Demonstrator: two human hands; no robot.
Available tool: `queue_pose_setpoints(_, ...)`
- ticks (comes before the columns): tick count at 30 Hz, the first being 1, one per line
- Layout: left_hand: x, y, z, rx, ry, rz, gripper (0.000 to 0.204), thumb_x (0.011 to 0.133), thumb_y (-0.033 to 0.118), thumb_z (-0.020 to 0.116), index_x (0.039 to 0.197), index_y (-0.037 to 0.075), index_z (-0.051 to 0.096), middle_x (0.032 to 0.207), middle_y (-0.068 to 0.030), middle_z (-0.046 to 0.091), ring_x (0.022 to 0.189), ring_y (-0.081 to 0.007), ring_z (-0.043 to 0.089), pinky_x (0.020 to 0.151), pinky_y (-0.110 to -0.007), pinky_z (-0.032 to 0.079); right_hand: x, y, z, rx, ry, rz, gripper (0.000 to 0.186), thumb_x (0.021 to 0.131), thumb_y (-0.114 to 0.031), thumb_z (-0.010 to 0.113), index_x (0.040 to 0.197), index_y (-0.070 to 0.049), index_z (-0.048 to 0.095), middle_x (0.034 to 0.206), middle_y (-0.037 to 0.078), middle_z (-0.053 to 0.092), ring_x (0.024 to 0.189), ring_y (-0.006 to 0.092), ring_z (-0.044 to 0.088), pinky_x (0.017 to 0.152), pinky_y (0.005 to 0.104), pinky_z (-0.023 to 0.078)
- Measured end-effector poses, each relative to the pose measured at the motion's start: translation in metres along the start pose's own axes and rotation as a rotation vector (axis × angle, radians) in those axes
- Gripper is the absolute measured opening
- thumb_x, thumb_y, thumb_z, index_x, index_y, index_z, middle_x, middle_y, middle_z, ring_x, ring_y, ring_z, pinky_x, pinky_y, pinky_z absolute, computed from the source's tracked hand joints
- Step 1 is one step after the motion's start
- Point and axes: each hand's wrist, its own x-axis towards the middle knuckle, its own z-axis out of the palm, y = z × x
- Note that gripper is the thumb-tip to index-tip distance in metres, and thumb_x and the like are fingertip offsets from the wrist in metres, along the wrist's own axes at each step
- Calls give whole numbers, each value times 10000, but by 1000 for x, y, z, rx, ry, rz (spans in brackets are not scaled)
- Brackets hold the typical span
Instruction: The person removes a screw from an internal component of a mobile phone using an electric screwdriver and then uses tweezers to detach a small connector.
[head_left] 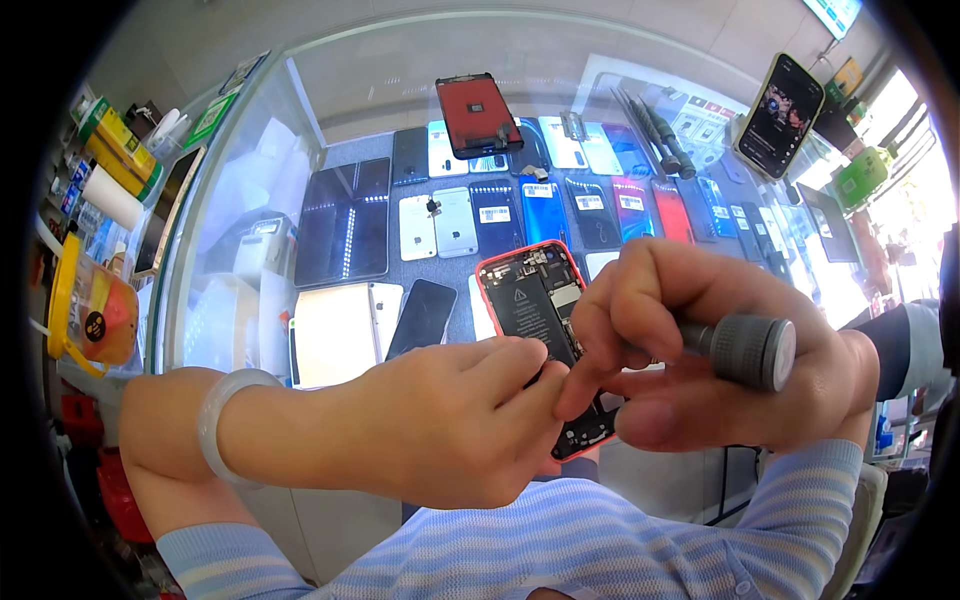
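An opened phone point(532, 308) with a red frame shows its black battery and inner parts, its lower end reaching past the counter's near edge. My left hand point(440, 420) is closed at the phone's left side, with its fingertips over the middle; its grip underneath is mostly hidden. In my right hand point(720, 340) is a screwdriver point(752, 352) with a dark grey knurled handle, held nearly level above the phone's right side. Its tip is hidden behind my fingers. The fingertips of both hands come close together over the phone.
Under the glass counter lie several phones point(543, 212) in rows. A detached screen part with a red back point(480, 115) rests on the glass, with slim tools point(655, 135) to its right. A lit phone point(780, 115) stands at far right. A yellow-rimmed tub point(92, 300) is at left.
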Motion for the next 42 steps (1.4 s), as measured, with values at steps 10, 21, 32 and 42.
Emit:
queue_pose_setpoints(10, 2, 0, -1, 73, 1, 14, 280, 675, 236, 668, 696, -34, 599, 787, -98, 521, 690, -188, 499, 560, -271, 482, 9, -4, -2, 137, 161, 62, 280, 825, -143, 692, 934, -75, 444, 1018, 117, 520, 1032, 293, 652, 824, 394, 545)
queue_pose_setpoints(21, 6, -1, -4, -61, -81, -53, 405, 659, 297, 769, 946, 13, 723, 865, -43, 603, 786, -197, 649, 477, -243, 485, 11, 5, -31, 330, 65, 97, 161, 936, -112, 573, 988, -65, 428, 1081, 119, 496, 1094, 331, 650, 866, 496, 587)
queue_pose_setpoints(32, 9, -2, -4, -24, -84, -79, 389, 709, 329, 768, 988, 60, 730, 862, -28, 584, 758, -184, 626, 528, -253, 512, 11, 8, -33, 358, 36, 92, 185, 944, -100, 610, 984, -72, 431, 1043, 97, 507, 1096, 283, 647, 889, 439, 581)
queue_pose_setpoints(42, 7, -1, -3, -16, -91, -76, 403, 696, 311, 762, 1005, 54, 730, 859, -34, 578, 755, -181, 625, 544, -250, 524, 10, 10, -28, 258, 25, 36, 195, 942, -169, 676, 949, -86, 499, 870, 6, 614, 829, 72, 594, 671, 255, 474)
